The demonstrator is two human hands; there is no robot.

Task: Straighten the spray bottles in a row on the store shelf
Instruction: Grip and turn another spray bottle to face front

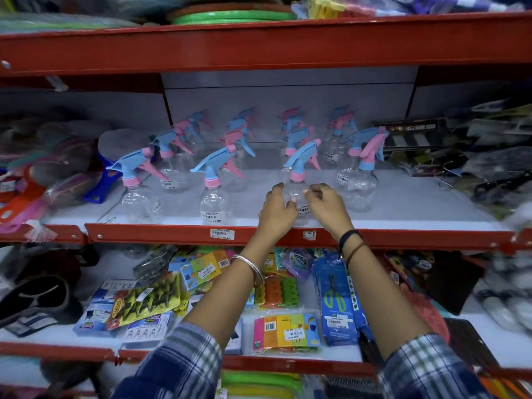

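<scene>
Several clear spray bottles with blue and pink trigger heads stand in loose columns on the white middle shelf. At the front stand one bottle on the left, one left of centre and one on the right. Between them a third front bottle is cupped from both sides: my left hand touches its left side and my right hand its right side, fingers curled around the clear body. The bottle stands upright near the shelf's front edge. More bottles stand behind, blurred.
A red shelf lip with price tags runs along the front. Plush items crowd the shelf's left end, packaged tools the right. The shelf below holds colourful packets and blue scissor packs.
</scene>
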